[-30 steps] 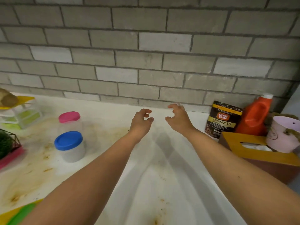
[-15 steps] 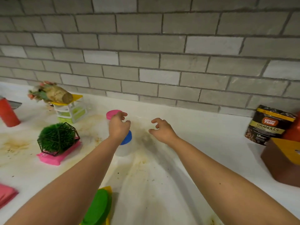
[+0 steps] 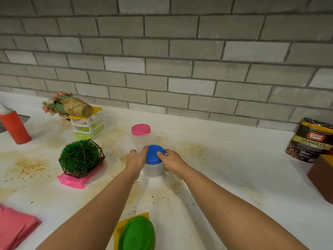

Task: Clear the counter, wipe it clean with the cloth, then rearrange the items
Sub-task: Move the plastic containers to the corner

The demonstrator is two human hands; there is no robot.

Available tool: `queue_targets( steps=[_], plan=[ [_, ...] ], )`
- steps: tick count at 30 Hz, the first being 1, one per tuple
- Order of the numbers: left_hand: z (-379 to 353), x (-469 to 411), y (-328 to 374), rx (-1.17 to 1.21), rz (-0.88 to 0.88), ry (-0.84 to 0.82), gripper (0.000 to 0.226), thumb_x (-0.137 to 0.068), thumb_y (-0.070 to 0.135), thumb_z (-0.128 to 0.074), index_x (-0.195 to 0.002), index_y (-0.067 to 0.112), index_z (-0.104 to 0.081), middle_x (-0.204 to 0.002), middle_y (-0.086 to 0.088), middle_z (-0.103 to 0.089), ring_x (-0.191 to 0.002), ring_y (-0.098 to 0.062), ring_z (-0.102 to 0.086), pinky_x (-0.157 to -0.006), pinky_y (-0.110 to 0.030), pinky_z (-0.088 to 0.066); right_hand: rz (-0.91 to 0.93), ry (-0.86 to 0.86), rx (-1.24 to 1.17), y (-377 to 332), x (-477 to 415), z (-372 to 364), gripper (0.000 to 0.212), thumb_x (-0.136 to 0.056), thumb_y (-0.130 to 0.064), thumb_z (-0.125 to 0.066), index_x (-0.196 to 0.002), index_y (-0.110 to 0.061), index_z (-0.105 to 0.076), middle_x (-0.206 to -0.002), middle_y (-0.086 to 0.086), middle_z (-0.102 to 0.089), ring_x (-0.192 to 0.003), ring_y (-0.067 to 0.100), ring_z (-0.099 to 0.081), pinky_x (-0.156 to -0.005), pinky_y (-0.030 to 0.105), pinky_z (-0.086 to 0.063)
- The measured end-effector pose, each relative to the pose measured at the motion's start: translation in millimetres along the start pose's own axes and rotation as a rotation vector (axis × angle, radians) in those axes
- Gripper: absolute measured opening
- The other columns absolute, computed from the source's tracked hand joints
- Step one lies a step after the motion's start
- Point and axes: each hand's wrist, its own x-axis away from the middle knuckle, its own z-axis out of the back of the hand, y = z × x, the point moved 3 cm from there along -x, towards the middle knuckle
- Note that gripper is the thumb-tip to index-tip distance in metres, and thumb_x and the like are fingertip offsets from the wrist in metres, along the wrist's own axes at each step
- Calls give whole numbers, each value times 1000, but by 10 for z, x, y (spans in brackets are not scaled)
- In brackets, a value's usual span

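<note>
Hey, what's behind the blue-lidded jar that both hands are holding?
A pink-lidded jar stands just behind it, toward the brick wall. Its pink lid shows clearly; its lower body is covered by the blue-lidded jar and the left hand.

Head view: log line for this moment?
phase: clearing | left hand: grips blue-lidded translucent plastic jar | right hand: grips same jar | jar: upright on stained white counter

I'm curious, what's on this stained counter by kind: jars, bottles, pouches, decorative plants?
Lidded jars: 2 (blue-lidded jar, pink-lidded jar)
Squeeze bottles: 1 (red squeeze bottle)
Pouches: 1 (granules pouch)
Decorative plants: 2 (green ball plant, wrapped flower bunch)
Total: 6
</note>
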Motion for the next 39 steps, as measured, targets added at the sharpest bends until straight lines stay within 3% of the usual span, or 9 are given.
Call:
queue_targets(
  steps=[3, 7, 13, 18, 21, 28, 33, 39],
  plan=[
    [-37, 11, -67, 56, 26, -80, 50, -92, 44, -49, -117, 1, -46, -110, -12, -49, -94, -26, -47, -77, -35, -42, -19, 15, -15, 2, 0, -39, 39, -96, -30, -43, -127, -7, -51, -120, 11, -59, -96, 23, -55, -86, 36, -47],
    [-24, 21, -97, 138, 61, -86, 39, -92, 31, -55, -116, 1, -46, -110, -11, -47, -97, -26, -47, -78, -38, -46, -28, 30, -39, -14, 39, -39, 38, -96, -28, -45, -127, -9, -51, -122, 10, -58, -107, 27, -57, -93, 39, -48],
    [14, 78, -33, 178, 48, -132, 30, -91, 23, -58, -107, 3, -43, -110, -11, -46, -99, -25, -48, -80, -37, -49, -4, 90, -57, 0, 90, 8, 33, -93, -23, -51, -123, -8, -55, -118, 10, -61, -91, 21, -55, -87, 35, -49],
    [-41, 210, 177, 205, -9, -199, 24, -91, 18, -59, -103, 3, -45, -109, -11, -48, -98, -24, -48, -82, -38, -48, 4, 157, -111, -20, 198, 206, 36, -92, -21, -53, -125, -8, -51, -122, 9, -57, -101, 23, -57, -92, 38, -51],
    [-147, 329, 302, 205, -34, -257, 18, -90, 17, -60, -95, 5, -47, -106, -10, -50, -98, -24, -49, -83, -39, -49, 2, 215, -148, -11, 318, 398, 38, -94, -28, -51, -125, -7, -47, -122, 9, -54, -96, 20, -53, -92, 39, -51],
    [-652, 752, 564, 185, -116, -431, 28, -88, 17, -62, -108, 2, -50, -106, -10, -55, -89, -21, -52, -74, -37, -47, -40, 392, -155, 205, 759, 1006, 37, -97, -28, -46, -127, -7, -48, -122, 12, -56, -96, 24, -56, -88, 43, -52],
    [-1080, 1229, 763, 175, -163, -525, 35, -88, 17, -62, -115, -1, -49, -112, -12, -55, -95, -23, -53, -74, -36, -48, -54, 454, -136, 442, 1166, 1519, 36, -97, -27, -45, -126, -7, -51, -117, 13, -58, -91, 23, -55, -79, 38, -53],
    [-1734, 1971, 950, 173, -208, -639, 24, -88, 17, -62, -102, 3, -49, -108, -11, -54, -94, -23, -53, -77, -37, -48, -106, 548, -158, 875, 1793, 2227, 35, -98, -29, -44, -126, -9, -50, -121, 12, -57, -106, 28, -57, -82, 39, -53]
  ],
)
